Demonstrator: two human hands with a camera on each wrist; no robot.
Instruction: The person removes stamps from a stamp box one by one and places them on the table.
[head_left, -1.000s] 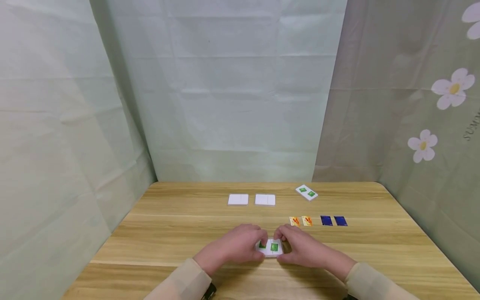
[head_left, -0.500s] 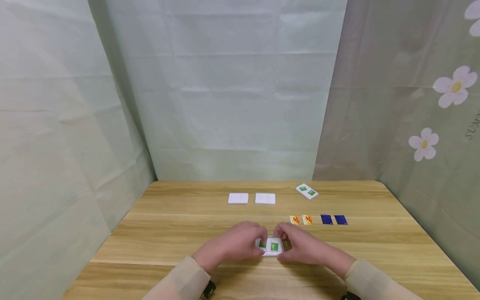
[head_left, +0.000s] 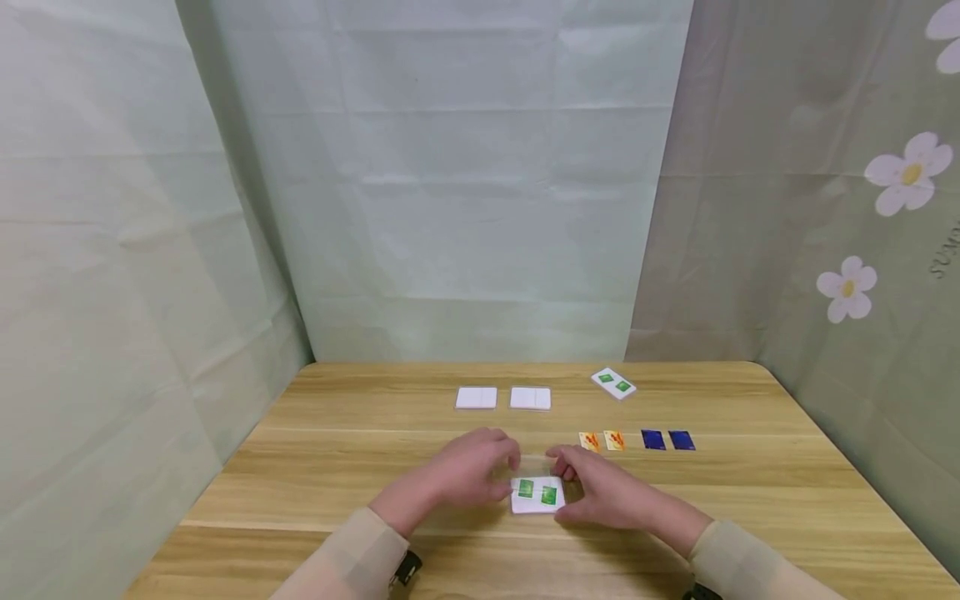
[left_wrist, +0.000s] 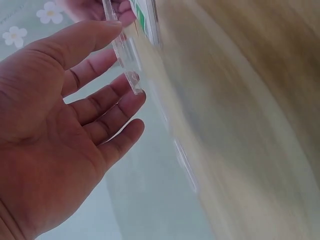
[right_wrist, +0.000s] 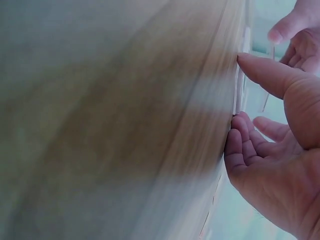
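Note:
In front of me lies a flat white case (head_left: 537,505) with two green square pieces (head_left: 526,488) on it. My left hand (head_left: 468,468) pinches a thin clear plastic cover (left_wrist: 129,60) by its left edge, between the thumb and the fingers. The cover is tilted and raised from the case, its far part (head_left: 534,464) showing behind the case in the head view. My right hand (head_left: 603,493) grips the right side of the case, thumb at the near corner and fingers at the far one. In the right wrist view the case (right_wrist: 238,92) shows edge-on between thumb and fingers.
Two plain white cases (head_left: 476,397) lie side by side towards the back of the wooden table (head_left: 360,467). Another case with green squares (head_left: 614,384) lies slanted at the back right. Two orange squares (head_left: 614,441) and two dark blue squares (head_left: 653,440) lie beyond my right hand.
My left hand has moved a little up and left, lifting the clear cover away from the case. The right hand has stayed at the case's right side.

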